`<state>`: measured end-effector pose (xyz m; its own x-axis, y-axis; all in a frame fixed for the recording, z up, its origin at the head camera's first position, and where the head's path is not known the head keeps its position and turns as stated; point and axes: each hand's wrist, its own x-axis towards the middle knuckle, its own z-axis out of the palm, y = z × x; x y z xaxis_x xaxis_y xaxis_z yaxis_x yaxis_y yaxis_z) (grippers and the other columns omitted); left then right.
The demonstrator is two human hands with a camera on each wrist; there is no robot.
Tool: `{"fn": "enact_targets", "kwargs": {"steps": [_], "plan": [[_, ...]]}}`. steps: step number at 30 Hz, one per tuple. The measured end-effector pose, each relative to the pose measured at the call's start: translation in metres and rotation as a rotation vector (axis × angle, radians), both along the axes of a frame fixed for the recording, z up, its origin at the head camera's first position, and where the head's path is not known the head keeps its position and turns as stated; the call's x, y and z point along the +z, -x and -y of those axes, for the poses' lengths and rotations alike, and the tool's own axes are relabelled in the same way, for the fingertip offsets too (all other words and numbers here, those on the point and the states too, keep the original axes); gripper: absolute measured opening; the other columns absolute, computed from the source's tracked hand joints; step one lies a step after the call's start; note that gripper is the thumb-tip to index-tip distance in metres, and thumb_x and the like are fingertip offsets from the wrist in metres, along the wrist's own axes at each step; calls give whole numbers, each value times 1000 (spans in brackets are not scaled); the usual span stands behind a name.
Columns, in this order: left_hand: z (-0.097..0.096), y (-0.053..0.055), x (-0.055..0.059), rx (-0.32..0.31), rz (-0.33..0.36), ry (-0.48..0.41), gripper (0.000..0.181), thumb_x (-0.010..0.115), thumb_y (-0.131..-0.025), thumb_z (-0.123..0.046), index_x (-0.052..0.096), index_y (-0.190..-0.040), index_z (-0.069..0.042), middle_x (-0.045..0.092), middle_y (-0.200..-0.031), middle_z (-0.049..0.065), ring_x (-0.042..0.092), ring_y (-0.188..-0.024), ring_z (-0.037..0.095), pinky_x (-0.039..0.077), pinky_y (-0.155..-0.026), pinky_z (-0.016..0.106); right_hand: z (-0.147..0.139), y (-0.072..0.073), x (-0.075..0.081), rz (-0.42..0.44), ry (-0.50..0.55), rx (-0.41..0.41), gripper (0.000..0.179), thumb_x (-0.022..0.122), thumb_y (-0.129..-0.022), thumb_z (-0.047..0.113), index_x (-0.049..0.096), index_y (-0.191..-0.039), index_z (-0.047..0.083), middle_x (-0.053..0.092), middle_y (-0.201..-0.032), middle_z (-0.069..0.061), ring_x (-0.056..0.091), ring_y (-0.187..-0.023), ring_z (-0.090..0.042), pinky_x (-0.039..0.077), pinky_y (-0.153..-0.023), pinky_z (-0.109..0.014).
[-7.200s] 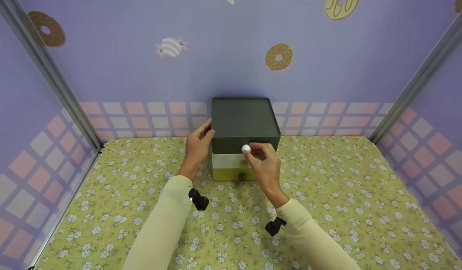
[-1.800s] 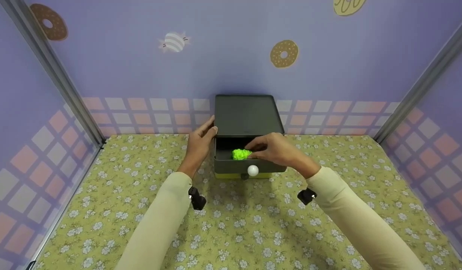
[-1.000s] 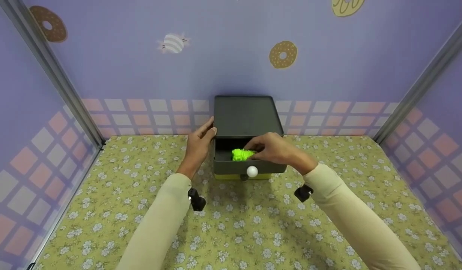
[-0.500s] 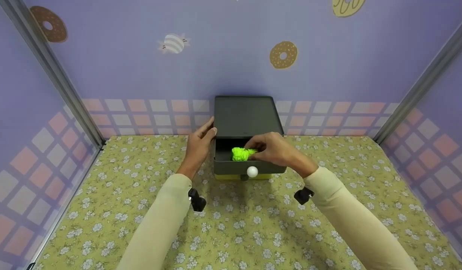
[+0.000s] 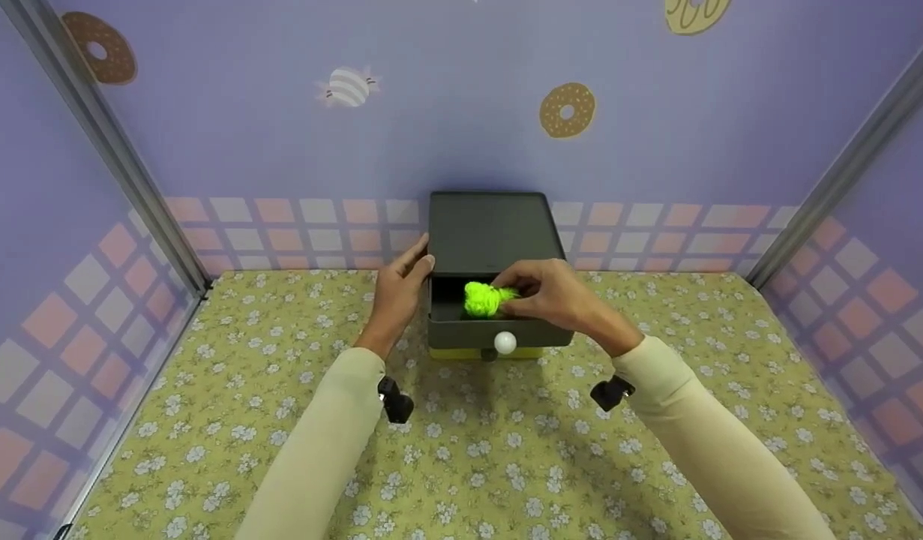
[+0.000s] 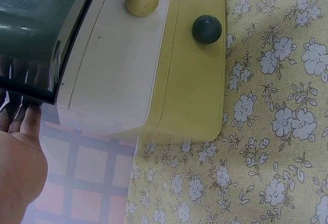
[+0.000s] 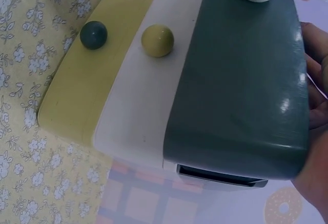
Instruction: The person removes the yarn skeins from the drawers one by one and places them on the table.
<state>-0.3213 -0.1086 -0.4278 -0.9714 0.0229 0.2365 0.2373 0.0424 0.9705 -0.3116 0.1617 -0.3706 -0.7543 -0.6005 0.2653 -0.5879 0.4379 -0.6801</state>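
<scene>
A small chest of drawers [image 5: 495,232] stands against the back wall, dark green above white and yellow tiers. Its dark top drawer [image 5: 461,334] is pulled out, with a white knob [image 5: 504,343] on the front. My left hand [image 5: 398,289] rests against the chest's left side, fingers extended; in the left wrist view, that hand [image 6: 20,157] touches the dark tier. Over the drawer, my right hand [image 5: 547,296] pinches a neon-green bundle that looks like yarn [image 5: 482,298]. The right wrist view shows part of that hand [image 7: 318,80], but the drawer front hides the bundle.
The yellow knob [image 7: 158,40] and dark green knob [image 7: 94,34] stick out from the lower drawers, which are closed. A flowered cloth [image 5: 461,465] covers the table. Patterned walls [image 5: 461,112] enclose the back and both sides.
My right hand was on the white knob of the closed top drawer; that drawer is now out. The hand has since lifted the green bundle slightly. My left hand has stayed at the chest's side.
</scene>
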Motion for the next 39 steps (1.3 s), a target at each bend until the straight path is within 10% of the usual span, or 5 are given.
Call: {"fn": "enact_targets", "kwargs": {"steps": [5, 9, 12, 30, 39], "plan": [[-1, 0, 0, 11, 6, -10, 51, 55, -114, -28, 45, -164, -19, 43, -165, 6, 31, -58, 18, 42, -97, 40, -3, -1, 5, 6, 43, -20, 26, 83, -94, 5, 78, -120, 3, 75, -111, -10, 72, -97, -26, 59, -85, -38], [-2, 1, 0, 5, 4, -20, 52, 55, -114, -27, 45, -164, -18, 42, -166, 6, 64, -99, 13, 42, -104, 38, -8, -1, 10, 4, 64, -34, 27, 82, -95, 5, 77, -121, 2, 75, -113, -11, 72, -100, -26, 59, -87, -36], [-2, 1, 0, 2, 7, -23, 52, 55, -114, -27, 45, -164, -18, 41, -166, 6, 44, -147, 19, 39, -113, 42, -13, -2, 14, -14, 69, -48, 28, 82, -95, 6, 77, -122, 2, 75, -115, -10, 72, -103, -26, 59, -90, -39], [-2, 0, -1, 20, 24, -15, 52, 56, -114, -30, 45, -164, -20, 40, -167, 2, 48, -141, 18, 38, -98, 42, -51, 6, 21, -40, 161, -187, 28, 82, -93, 1, 76, -121, -3, 75, -113, -16, 74, -96, -26, 59, -81, -24], [-3, 1, -1, 41, 12, -12, 49, 57, -113, -30, 49, -161, -24, 69, -131, 8, 34, -61, 19, 43, -92, 45, -71, 12, 20, -61, 180, -315, 31, 83, -94, 4, 75, -124, -4, 76, -116, -18, 72, -100, -23, 56, -84, -20]]}}
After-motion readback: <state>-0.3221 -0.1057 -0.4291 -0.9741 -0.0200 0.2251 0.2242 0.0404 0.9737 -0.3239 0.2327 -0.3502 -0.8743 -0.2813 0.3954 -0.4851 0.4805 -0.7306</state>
